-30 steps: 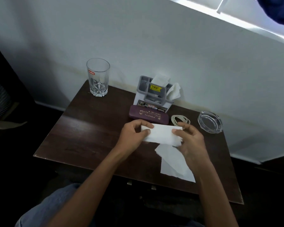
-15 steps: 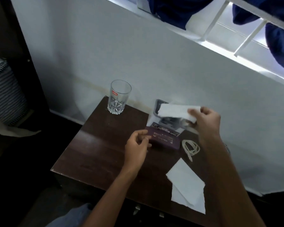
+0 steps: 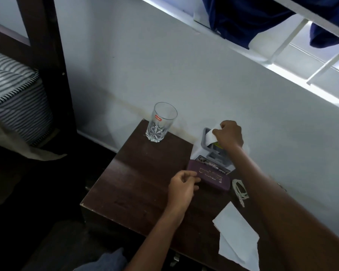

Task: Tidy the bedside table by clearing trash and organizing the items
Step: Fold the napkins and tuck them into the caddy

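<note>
Dark wooden bedside table (image 3: 137, 182): at its back the right hand (image 3: 228, 134) pinches a folded tissue (image 3: 211, 136) over the grey organizer (image 3: 205, 142). Light and limp, it is probably best gripped along its fold. Loosely curled, the left hand (image 3: 181, 187) holds nothing beside the purple case (image 3: 213, 177).

I get one head-worn view, tilted forward and down, close above the table (image 3: 137, 173), left hand (image 3: 181, 187) nearest me, right hand (image 3: 229, 135) farther, wall (image 3: 164, 75) just beyond it.
</note>
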